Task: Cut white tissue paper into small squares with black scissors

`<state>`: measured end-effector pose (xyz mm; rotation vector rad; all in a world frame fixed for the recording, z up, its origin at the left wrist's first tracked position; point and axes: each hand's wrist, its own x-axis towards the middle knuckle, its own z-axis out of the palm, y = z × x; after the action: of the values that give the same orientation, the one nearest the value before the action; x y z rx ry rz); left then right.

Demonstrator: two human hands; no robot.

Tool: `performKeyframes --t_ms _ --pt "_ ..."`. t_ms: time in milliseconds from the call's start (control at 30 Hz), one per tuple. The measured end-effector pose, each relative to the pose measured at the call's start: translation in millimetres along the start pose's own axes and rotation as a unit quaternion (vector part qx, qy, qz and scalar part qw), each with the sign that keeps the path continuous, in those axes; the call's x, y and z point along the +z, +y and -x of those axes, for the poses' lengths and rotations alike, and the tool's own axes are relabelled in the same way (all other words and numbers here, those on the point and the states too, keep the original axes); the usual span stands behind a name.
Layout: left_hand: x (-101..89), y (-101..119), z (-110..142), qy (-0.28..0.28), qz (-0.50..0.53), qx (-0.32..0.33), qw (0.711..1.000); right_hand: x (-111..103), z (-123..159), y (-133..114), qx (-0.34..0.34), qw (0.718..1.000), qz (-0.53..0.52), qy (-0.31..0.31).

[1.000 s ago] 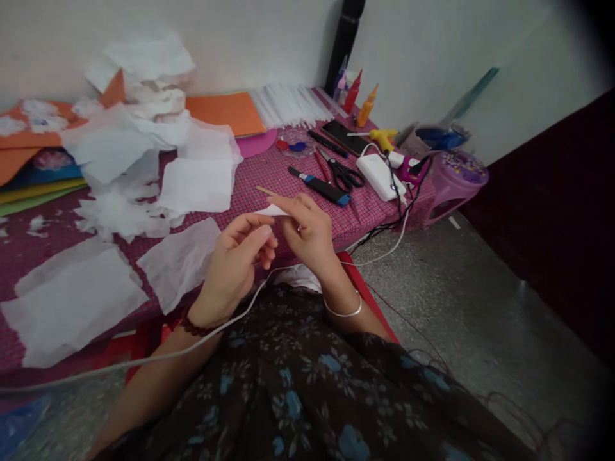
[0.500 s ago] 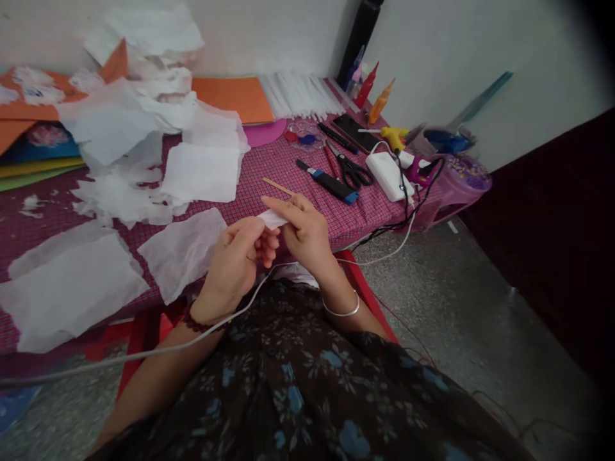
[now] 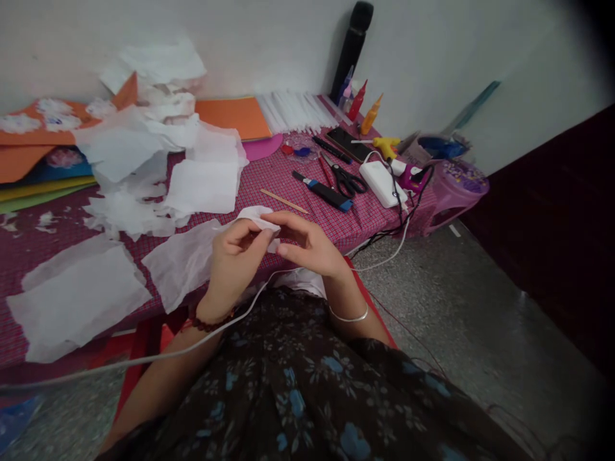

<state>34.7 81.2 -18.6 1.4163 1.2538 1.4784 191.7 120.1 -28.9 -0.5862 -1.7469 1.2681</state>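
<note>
Between my hands is a piece of thin white tissue paper (image 3: 254, 216), folded and partly hidden by my fingers. My left hand (image 3: 234, 266) pinches it between thumb and fingers. The curved fingertips of my right hand (image 3: 312, 246) hold its right edge, with the thumb lower down by a small paper flap. Just beyond my hands, a thin wooden stick (image 3: 284, 201) lies on the checked tablecloth (image 3: 269, 176). Flat sheets of tissue paper (image 3: 79, 296) lie to the left, and another sheet (image 3: 185, 259) reaches close to my left hand.
Black scissors (image 3: 348, 179), a blue-black cutter (image 3: 327, 194) and a white power bank (image 3: 383, 182) lie to the right. Behind are white sticks (image 3: 295, 110) and orange sheets (image 3: 233, 117). A pale cable (image 3: 192, 342) crosses over my left forearm. A purple stool (image 3: 461, 198) stands at right.
The narrow folded tissue paper now shows wider and looser between my hands. My right thumb has moved apart from its index finger, and the wooden stick is now fully visible.
</note>
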Motion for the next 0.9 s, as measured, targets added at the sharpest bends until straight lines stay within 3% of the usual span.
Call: performKeyframes --t_ms 100,167,300,433,533,633,800,900 --pt "1.1 -2 -1 -0.024 -0.083 0.071 0.994 8 -1 3 0.018 0.991 -0.03 0.13" --pt "1.5 -1 0 -0.04 -0.089 0.066 0.993 12 -4 9 0.029 0.98 -0.032 0.194" --pt "-2.1 -3 3 -0.057 0.019 -0.046 0.997 5 -12 24 0.084 0.952 -0.096 0.28" --pt "-9.7 -16 3 0.019 0.168 -0.174 0.97 -7 -20 41 0.136 0.903 -0.21 0.349" --pt "-21.3 -26 1 0.018 0.204 -0.207 0.957 -12 -22 49 0.165 0.876 -0.257 0.374" --pt "-36.3 -32 1 -0.006 0.175 -0.208 0.962 -13 -21 51 0.153 0.872 -0.257 0.388" --pt "-38.1 -20 -5 -0.143 0.001 -0.154 0.978 -2 -18 36 0.111 0.913 -0.2 0.337" --pt "-24.8 -5 -22 -0.14 -0.103 -0.077 0.982 6 -19 19 0.098 0.94 -0.165 0.283"
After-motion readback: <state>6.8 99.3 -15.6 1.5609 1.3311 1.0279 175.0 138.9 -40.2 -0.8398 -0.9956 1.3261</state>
